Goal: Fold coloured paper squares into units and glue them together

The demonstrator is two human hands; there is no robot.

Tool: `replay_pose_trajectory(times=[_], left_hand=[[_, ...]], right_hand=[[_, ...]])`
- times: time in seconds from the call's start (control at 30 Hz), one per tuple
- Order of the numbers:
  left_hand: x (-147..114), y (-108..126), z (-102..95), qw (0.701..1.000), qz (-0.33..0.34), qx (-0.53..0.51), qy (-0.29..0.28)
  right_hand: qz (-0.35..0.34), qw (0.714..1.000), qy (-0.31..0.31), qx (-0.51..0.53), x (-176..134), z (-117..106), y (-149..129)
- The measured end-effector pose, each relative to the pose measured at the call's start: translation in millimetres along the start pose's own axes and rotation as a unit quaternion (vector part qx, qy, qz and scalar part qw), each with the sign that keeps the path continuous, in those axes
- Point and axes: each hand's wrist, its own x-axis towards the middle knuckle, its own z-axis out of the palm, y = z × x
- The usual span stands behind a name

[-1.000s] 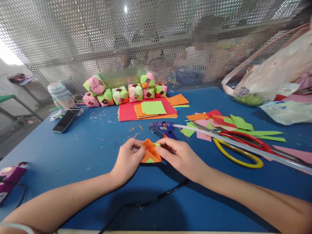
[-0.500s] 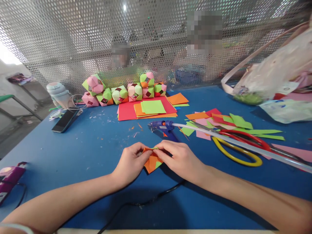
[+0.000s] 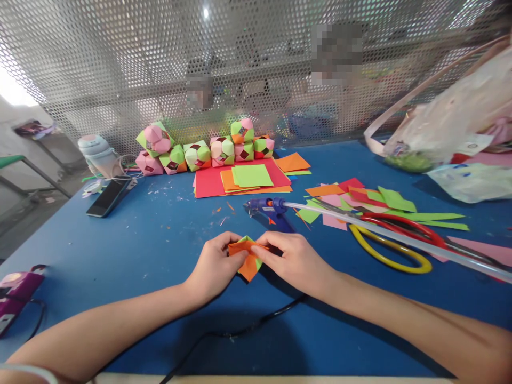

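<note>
Your left hand [image 3: 212, 266] and right hand [image 3: 298, 261] pinched one folded orange-and-green paper [image 3: 249, 266] between nearly closed thumbs and fingers; the far fingertips were hidden. It was above the middle of one blue table [image 3: 140, 261], on your side of one glue gun [image 3: 262, 205]. Apparently eight paper balls [image 3: 197, 157] stood in a row, some stacked, before one perforated metal screen [image 3: 160, 69].

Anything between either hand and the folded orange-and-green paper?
Nothing visible: the left hand and right hand both grip the folded paper directly. The blue glue gun lies beyond it on the table, not between.
</note>
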Motion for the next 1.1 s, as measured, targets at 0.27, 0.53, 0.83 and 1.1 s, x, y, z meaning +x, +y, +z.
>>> replay_pose_trajectory(times=[0.27,0.53,0.83,1.1], left_hand=[[8,-9,-2.6,0.997,-0.042,-0.062,0.035],[9,-8,-0.5,0.994,-0.054,-0.086,0.047],[10,-7,-1.4,0.987,-0.051,-0.149,0.027],[11,-12,-0.6,0.988,-0.045,-0.140,0.045]], right_hand=[[-0.016,0.983,0.007,-0.181,-8,-31,6],[0.059,0.966,0.066,-0.243,7,-35,53],[0.107,0.988,0.031,-0.111,23,-24,47],[0.026,0.992,0.035,-0.122,-19,-42,8]])
